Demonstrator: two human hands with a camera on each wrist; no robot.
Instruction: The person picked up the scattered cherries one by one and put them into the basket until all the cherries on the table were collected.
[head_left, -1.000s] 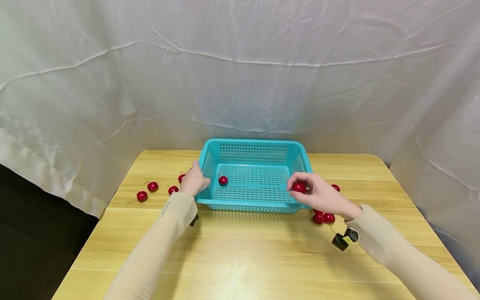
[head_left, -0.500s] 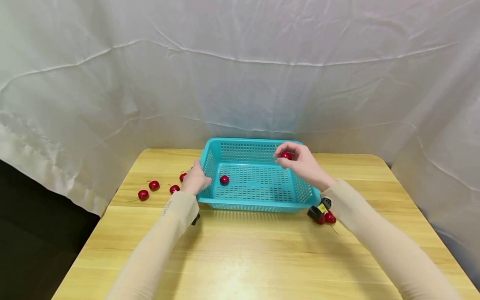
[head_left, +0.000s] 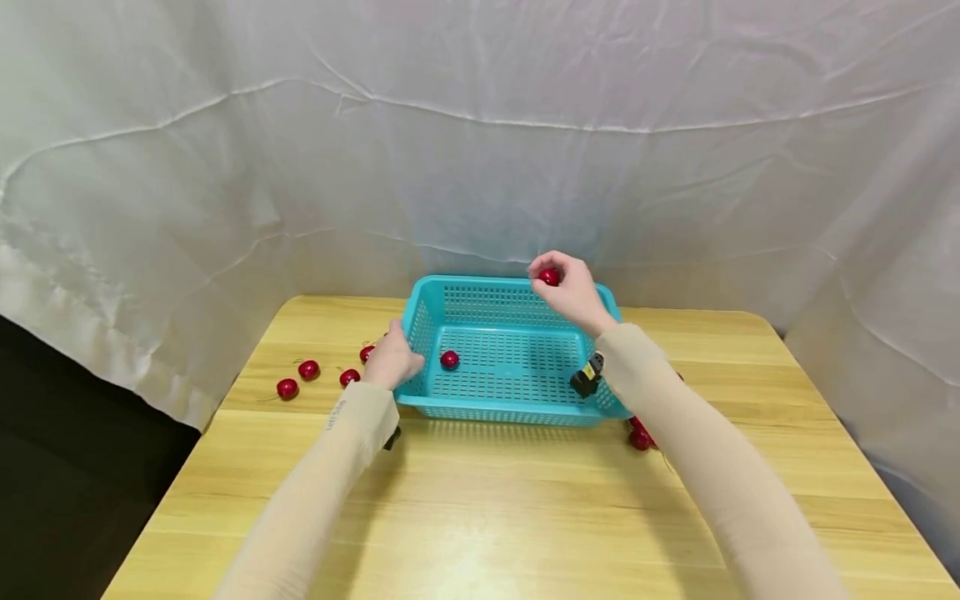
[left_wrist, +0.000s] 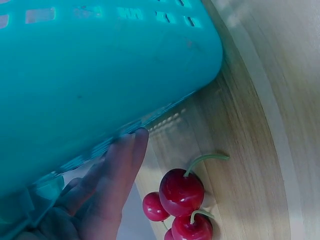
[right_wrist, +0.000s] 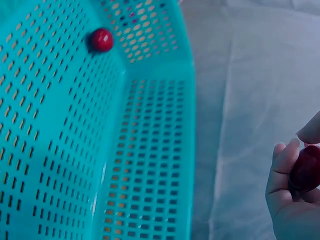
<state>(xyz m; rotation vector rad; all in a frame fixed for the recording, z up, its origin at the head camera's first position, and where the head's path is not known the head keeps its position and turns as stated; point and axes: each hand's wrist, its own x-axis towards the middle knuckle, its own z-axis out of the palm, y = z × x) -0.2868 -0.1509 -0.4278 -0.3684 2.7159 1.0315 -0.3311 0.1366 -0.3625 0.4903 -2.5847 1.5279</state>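
A turquoise plastic basket [head_left: 517, 413] with slotted walls stands at the back of the table, and one red cherry [head_left: 449, 360] lies in its left part. My left hand [head_left: 391, 358] grips the basket's left rim, its fingers along the outer wall in the left wrist view. Above the back rim, my right hand [head_left: 573, 292] holds another cherry [head_left: 550, 276] between thumb and fingers. That held cherry [right_wrist: 306, 170] also shows at the right edge of the right wrist view.
Several cherries [head_left: 287, 388] with green stems lie on the wooden table [head_left: 480, 517] left of the basket. More cherries [head_left: 640, 438] sit by its front right corner, partly behind the right sleeve. A pale curtain [head_left: 480, 183] hangs behind the table.
My right hand has carried its cherry from the basket's right side leftward and back, up over the back rim. The left hand stays at the left rim. The cherry inside remains in place.
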